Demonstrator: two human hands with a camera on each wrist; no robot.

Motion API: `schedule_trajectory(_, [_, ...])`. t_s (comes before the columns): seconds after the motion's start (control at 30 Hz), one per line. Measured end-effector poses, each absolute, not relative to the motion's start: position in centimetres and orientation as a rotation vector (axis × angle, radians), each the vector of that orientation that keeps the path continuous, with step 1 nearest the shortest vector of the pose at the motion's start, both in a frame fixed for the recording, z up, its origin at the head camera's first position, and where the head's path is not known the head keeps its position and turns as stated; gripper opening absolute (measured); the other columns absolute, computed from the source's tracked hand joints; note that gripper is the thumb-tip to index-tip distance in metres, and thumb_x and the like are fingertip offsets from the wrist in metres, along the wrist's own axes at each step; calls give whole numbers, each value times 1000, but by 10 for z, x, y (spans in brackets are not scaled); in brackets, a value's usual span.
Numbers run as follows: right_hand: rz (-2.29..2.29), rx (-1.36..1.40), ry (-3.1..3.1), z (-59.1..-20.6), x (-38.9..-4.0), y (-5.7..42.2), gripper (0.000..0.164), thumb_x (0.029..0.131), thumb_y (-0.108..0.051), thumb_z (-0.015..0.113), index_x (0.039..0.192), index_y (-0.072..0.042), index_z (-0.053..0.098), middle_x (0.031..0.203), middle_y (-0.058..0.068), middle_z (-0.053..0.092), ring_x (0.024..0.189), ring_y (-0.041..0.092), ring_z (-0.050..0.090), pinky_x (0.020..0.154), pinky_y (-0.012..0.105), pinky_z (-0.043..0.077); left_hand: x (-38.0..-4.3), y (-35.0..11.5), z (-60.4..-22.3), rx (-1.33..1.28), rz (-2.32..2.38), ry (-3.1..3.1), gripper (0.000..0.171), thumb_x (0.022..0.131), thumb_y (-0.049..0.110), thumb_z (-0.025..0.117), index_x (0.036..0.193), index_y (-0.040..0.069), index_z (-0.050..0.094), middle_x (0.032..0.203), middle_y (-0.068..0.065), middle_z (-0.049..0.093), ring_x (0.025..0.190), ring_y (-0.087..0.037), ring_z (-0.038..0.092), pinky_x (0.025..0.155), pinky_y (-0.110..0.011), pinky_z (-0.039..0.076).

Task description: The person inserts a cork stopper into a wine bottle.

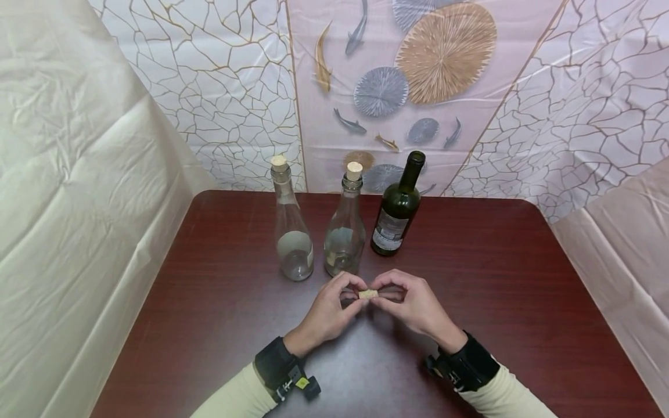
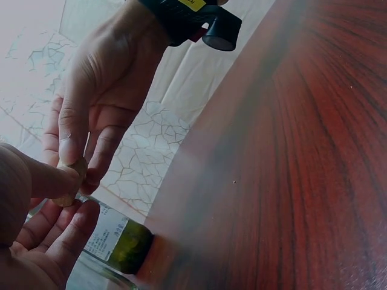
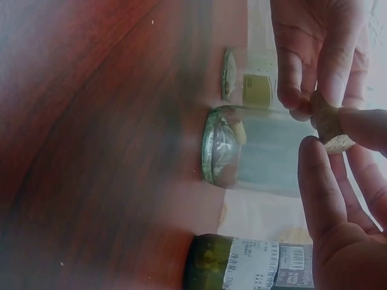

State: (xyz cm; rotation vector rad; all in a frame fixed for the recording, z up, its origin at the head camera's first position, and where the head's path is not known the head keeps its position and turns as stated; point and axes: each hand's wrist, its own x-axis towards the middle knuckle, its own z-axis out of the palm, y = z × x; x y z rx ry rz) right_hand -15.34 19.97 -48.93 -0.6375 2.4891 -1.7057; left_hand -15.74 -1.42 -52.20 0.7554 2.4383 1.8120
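Observation:
A small cork [image 1: 368, 294] is held sideways just above the table, between both hands. My left hand [image 1: 330, 310] pinches its left end with thumb and fingers. On the other end, the thumb and fingertips of my right hand [image 1: 414, 302] grip it too. The right wrist view shows the cork [image 3: 329, 127] with its pale end face turned toward the right hand. Beyond the hands stand a clear bottle [image 1: 295, 249] and a second clear bottle [image 1: 345, 241], each with a cork in its mouth. A dark green bottle [image 1: 398, 212] stands to their right, its mouth uncorked.
The bottles stand in a row toward the back of the dark red wooden table [image 1: 470, 261]. A patterned cloth [image 1: 235, 87] hangs behind the table's far edge, with plain pale cloth [image 1: 63, 203] along the left side. Both wrists wear black camera straps [image 1: 473, 363].

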Motion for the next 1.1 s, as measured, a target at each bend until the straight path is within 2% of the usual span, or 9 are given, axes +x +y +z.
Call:
schedule_trajectory(0.17, [-1731, -618, 2482, -490, -151, 202, 21, 88, 3, 79, 107, -4, 74, 110, 15, 71, 99, 13, 77, 85, 27, 63, -157, -12, -521, 763, 1819, 2438, 23, 92, -1, 76, 110, 5, 64, 112, -10, 65, 106, -19, 67, 90, -24, 61])
schedule_trajectory(0.4, [-1756, -533, 2502, -488, -147, 207, 19, 90, 0, 79, 108, -5, 74, 112, 16, 70, 100, 20, 78, 85, 26, 63, -161, -8, -515, 831, 1816, 2457, 26, 91, 1, 78, 112, 5, 63, 111, -10, 64, 103, -20, 70, 90, -25, 61])
schedule_trajectory(0.77, [-1816, -416, 2575, -491, -139, 215, 19, 90, -1, 79, 108, -5, 75, 113, 17, 73, 103, 20, 77, 85, 25, 62, -174, 6, -482, 969, 1990, 2451, 31, 91, 7, 80, 117, 8, 64, 112, -10, 65, 104, -27, 72, 93, -34, 62])
schedule_trajectory(0.97, [-1776, -385, 2602, -491, -137, 218, 21, 89, -1, 80, 109, -7, 76, 114, 14, 75, 104, 18, 77, 86, 23, 62, -177, 24, -461, 1049, 2015, 2592, 30, 94, 13, 78, 119, 9, 63, 114, -7, 64, 107, -21, 68, 91, -35, 62])
schedule_trajectory(1.1, [-1778, -368, 2603, -491, -134, 220, 20, 90, -3, 80, 109, -7, 77, 113, 13, 75, 103, 21, 77, 86, 26, 62, -181, 34, -447, 1076, 2056, 2618, 33, 95, 12, 77, 123, 9, 61, 119, -8, 61, 109, -18, 66, 96, -31, 59])
